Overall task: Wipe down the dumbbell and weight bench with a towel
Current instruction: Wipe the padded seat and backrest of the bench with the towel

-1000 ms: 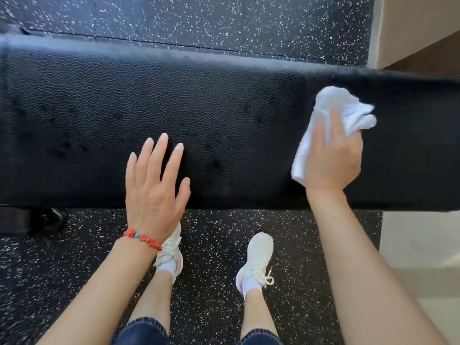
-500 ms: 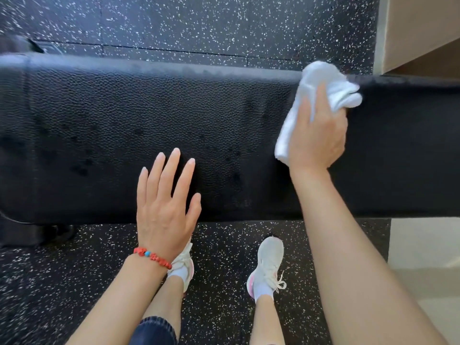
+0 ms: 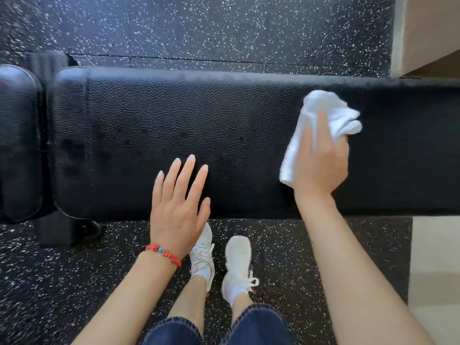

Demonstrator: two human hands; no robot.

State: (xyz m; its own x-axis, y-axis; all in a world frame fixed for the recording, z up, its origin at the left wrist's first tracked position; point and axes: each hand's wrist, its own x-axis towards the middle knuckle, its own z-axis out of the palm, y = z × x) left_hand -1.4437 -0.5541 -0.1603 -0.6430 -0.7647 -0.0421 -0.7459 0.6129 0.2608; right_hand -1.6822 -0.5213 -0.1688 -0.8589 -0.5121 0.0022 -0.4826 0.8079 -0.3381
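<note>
A black padded weight bench (image 3: pixel 154 115) runs left to right across the view, with a few dark damp spots on its textured pad. My right hand (image 3: pixel 321 163) grips a bunched white towel (image 3: pixel 326 113) and presses it on the right part of the pad. My left hand (image 3: pixel 178 207) lies flat on the near edge of the pad, fingers spread, holding nothing; a red bead bracelet is on its wrist. No dumbbell is in view.
A separate black seat pad (image 3: pixel 17 143) adjoins the bench at the left, with a frame foot (image 3: pixel 57 231) below it. My white shoes (image 3: pixel 236 260) stand on speckled black rubber flooring (image 3: pixel 199 28). A beige wall and pale floor (image 3: pixel 433 282) lie at the right.
The view has shifted left along the bench, revealing the seat pad. My right hand with the towel has drawn back from the far edge toward the middle of the pad. My left hand stays flat.
</note>
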